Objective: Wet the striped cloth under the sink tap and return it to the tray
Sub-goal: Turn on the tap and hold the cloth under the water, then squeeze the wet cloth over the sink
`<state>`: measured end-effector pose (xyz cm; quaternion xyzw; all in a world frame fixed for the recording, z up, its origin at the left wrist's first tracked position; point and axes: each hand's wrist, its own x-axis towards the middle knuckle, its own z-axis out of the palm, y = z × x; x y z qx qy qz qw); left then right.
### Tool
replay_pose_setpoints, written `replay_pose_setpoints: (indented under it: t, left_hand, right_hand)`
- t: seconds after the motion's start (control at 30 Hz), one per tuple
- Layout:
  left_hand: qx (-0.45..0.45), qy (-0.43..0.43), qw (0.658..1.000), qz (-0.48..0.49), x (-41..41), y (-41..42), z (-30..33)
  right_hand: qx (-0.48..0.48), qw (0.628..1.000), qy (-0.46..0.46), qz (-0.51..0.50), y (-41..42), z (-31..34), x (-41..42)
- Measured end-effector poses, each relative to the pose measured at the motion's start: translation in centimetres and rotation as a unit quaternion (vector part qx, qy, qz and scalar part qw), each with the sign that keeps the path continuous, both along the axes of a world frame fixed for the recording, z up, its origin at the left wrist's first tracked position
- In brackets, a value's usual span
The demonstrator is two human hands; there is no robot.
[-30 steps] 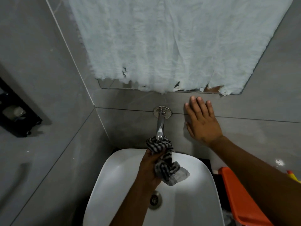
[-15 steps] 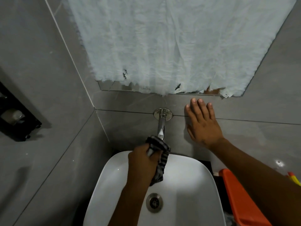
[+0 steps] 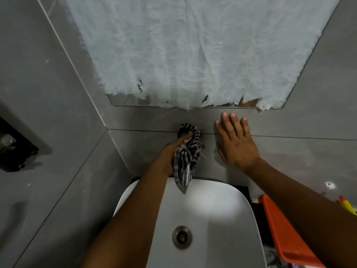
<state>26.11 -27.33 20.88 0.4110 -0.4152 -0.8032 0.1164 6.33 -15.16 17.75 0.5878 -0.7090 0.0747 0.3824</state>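
Left hand (image 3: pixel 170 153) clamped on striped cloth (image 3: pixel 188 151), bunched over the tap (image 3: pixel 185 174) against the wall, above the sink (image 3: pixel 218 207). Right hand (image 3: pixel 234 144) spread flat, just beside, holding nothing. Orange tray (image 3: pixel 286 235) lower right.

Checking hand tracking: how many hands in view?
2. Left hand holds the cloth against the wall above the sink; right hand lies flat on the wall.

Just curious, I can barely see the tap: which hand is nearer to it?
Left. The left hand holds the black-and-white striped cloth draped over the tap; the right hand lies flat on the grey wall tile beside it.
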Motion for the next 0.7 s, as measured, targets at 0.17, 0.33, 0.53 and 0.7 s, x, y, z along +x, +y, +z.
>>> replay_pose_setpoints:
  t: [0.17,0.33,0.53,0.7]
  left_hand:
    - [0.003,0.079,0.996,-0.037,4.2,3.7,-3.9]
    - [0.16,0.254,0.954,-0.003,5.7,8.1,-5.7]
    - [0.238,0.327,0.912,0.063,7.1,9.8,-7.3]
    - [0.096,0.202,0.974,0.024,9.0,9.7,-6.7]
  right_hand:
    - [0.016,1.0,-0.02,0.007,0.2,-0.2,0.1]
    - [0.012,0.977,-0.21,-0.044,0.5,0.5,4.8]
    - [0.054,0.559,-0.827,-0.02,4.9,-2.3,14.9]
    - [-0.007,0.549,-0.835,-0.032,5.6,-2.4,14.3]
